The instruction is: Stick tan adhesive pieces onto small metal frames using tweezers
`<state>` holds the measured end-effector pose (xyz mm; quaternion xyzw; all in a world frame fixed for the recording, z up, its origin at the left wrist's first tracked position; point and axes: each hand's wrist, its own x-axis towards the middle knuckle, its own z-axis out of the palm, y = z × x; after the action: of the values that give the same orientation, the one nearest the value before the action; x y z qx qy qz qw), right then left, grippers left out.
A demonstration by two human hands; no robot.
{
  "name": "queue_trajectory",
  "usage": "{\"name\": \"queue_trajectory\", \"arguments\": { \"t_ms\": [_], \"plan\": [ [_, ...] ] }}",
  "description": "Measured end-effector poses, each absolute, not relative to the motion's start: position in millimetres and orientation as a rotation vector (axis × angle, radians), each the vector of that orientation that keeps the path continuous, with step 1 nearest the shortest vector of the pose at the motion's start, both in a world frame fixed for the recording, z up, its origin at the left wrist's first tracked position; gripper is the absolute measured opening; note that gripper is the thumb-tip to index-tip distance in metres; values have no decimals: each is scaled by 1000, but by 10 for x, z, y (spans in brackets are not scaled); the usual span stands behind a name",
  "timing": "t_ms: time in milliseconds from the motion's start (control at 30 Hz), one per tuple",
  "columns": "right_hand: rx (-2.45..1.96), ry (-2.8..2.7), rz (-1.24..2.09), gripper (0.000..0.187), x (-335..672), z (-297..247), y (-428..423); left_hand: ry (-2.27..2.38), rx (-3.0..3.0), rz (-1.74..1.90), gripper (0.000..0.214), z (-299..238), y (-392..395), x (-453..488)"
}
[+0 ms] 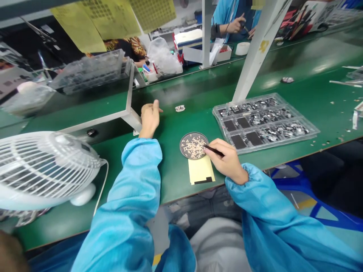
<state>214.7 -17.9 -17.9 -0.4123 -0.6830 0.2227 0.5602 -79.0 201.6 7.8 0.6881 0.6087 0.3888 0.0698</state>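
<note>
My right hand is closed around dark tweezers. Their tip reaches the right side of a round, dark mesh dish, where many tiny pale pieces lie scattered. Under the dish's near edge sticks out a yellow paper with a black strip. My left hand is beside the shelf's front right leg, back toward me. Its thumb and one fingertip stand apart; the other fingers are hidden, and I see nothing held. A small metallic part lies on the green table to its right.
A clear compartment tray of small metal parts lies at the right. A white fan with its cord stands left. The raised shelf and a slanted post bound the far side. Across the bench, a co-worker's hands are visible.
</note>
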Motion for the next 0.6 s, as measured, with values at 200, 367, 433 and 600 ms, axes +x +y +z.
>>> {"name": "queue_trajectory", "arguments": {
  "t_ms": [200, 367, 433, 600],
  "plan": [
    [-930, -1565, 584, 22, 2194, -118, -236, 1700, 1984, 1450, 23, 64, 2166, -790],
    [-958, -1617, 623, 19, 2300, -171, -381, 1701, 1854, 1265, 49, 12, 2214, -655],
    [-991, -1636, 608, 16, 2338, -195, -438, 1701, 1970, 1193, 40, -75, 2225, -528],
    [-1041, -1569, 510, 20, 2389, -238, -485, 1754, 2183, 826, 59, -297, 2282, -281]
  ]
}}
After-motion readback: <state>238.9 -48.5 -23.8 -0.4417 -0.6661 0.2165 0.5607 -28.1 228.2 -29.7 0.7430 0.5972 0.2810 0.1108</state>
